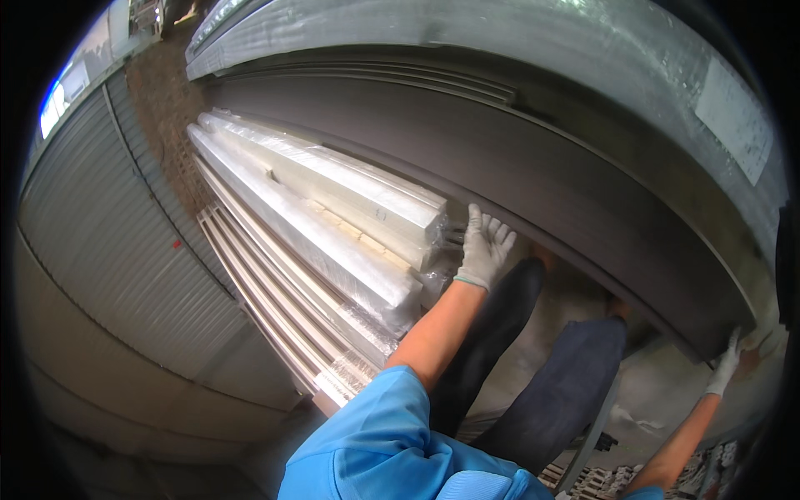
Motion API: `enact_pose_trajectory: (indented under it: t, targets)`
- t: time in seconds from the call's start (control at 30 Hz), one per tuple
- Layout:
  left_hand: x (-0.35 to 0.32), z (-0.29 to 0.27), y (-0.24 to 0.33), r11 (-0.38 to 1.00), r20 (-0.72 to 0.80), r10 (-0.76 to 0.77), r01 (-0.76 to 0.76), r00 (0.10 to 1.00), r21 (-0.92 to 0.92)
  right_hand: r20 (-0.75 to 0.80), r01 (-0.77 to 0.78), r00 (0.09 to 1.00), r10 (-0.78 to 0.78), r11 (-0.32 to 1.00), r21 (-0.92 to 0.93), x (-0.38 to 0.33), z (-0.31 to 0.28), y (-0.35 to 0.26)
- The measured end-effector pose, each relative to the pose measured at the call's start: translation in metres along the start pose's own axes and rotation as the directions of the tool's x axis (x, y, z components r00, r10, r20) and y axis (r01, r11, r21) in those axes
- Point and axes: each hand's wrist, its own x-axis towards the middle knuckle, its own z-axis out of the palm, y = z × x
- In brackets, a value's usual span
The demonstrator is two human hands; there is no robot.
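Observation:
A long dark brown panel (467, 158) stretches from the far left to the near right. My left hand (486, 254), in a pale glove, is at the panel's near edge, thumb raised and fingers stretched and apart. At the panel's right end, my right hand (727, 367), also gloved, holds the corner; one digit points up along the end and the other fingers are mostly hidden. Just left of my left hand lie long white bars (358, 179) wrapped in clear plastic film, their ends facing me.
Slim light profiles (267, 287) lie left of the wrapped bars. Beyond the panel runs a large film-wrapped stack (542, 37) with a white label sheet (733, 117). A corrugated wall (125, 225) rises at left. My legs (558, 387) stand close to the panel. Metal pieces (608, 479) lie at lower right.

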Motion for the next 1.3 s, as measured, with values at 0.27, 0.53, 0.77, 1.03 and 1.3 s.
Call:
enact_pose_trajectory:
  t: [0.27,0.53,0.77,1.03,1.3]
  targets:
    - [0.029,-0.028,0.074,0.987,0.014,0.148,-0.148,0.989,0.062,0.248,0.046,0.967,-0.048,0.999,0.016,-0.121,0.17,-0.051]
    - [0.032,-0.014,0.136,0.95,0.048,0.258,-0.262,0.965,0.167,0.472,0.174,0.868,-0.154,0.985,0.001,-0.249,0.336,-0.126]
    - [0.049,-0.023,0.17,0.901,0.005,0.353,-0.341,0.936,0.269,0.506,0.403,0.82,-0.268,0.898,-0.176,-0.318,0.439,-0.176]
    - [0.073,-0.038,0.207,0.909,-0.007,0.35,-0.338,0.937,0.245,0.607,0.389,0.767,-0.209,0.904,-0.181,-0.36,0.505,-0.223]
    - [0.07,-0.04,0.223,0.928,0.035,0.304,-0.304,0.952,0.213,0.646,0.372,0.735,-0.207,0.919,-0.13,-0.379,0.542,-0.241]
